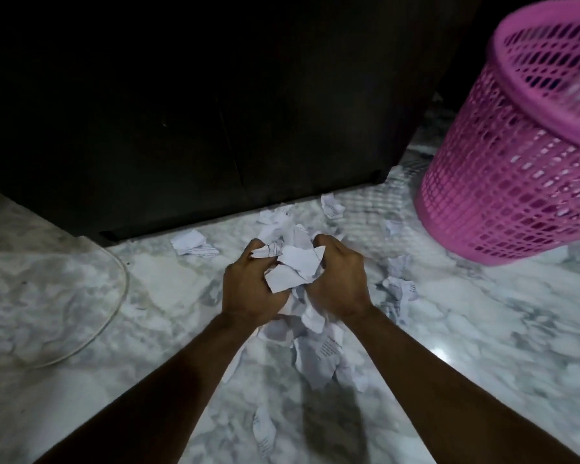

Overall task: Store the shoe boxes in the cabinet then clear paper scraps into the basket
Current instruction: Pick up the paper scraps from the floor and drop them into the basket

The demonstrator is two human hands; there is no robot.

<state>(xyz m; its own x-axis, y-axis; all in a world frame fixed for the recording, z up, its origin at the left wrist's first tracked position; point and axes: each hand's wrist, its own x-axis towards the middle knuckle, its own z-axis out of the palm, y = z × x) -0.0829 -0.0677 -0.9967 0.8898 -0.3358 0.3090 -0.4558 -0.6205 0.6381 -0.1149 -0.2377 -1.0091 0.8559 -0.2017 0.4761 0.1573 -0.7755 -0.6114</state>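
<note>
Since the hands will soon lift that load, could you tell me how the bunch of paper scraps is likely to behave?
The paper scraps look thin, crumpled and torn, so probably light and floppy. Pressed between the left hand and right hand as a loose bunch, some may slip out. The pink basket stands off to the right, so a little spilling seems likely.

Home: marble floor [482, 329], dark cabinet [215, 128].

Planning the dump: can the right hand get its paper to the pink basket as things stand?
Probably yes. The pink basket stands to the right hand's own side with bare floor between, though both hands share one bundle of paper scraps.
</note>
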